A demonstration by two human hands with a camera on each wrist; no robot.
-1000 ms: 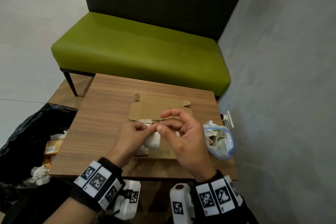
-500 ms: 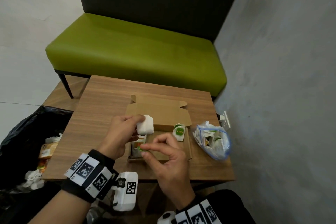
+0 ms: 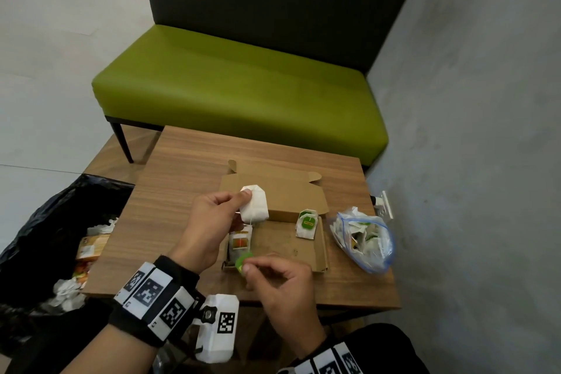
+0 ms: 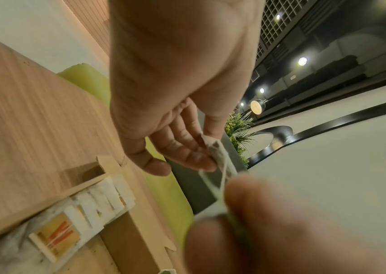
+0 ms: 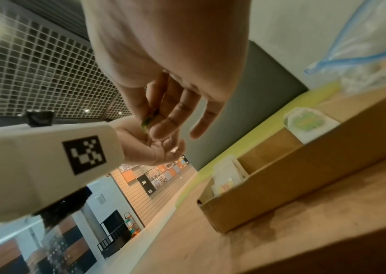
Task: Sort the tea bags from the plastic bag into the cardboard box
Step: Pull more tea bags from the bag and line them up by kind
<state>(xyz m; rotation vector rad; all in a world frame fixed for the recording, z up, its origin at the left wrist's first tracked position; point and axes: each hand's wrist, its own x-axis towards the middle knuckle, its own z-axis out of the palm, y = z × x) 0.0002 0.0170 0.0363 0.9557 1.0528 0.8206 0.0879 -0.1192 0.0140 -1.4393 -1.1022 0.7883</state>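
The left hand pinches a white tea bag above the far-left part of the open box; the right hand pinches its green tag over the box's near-left corner, the string taut between them. More bags stand in the box, left and far right. The plastic bag lies right of the box on the tabletop; a bin stands left, a green bench beyond. Since half a second ago the hands have drawn apart.
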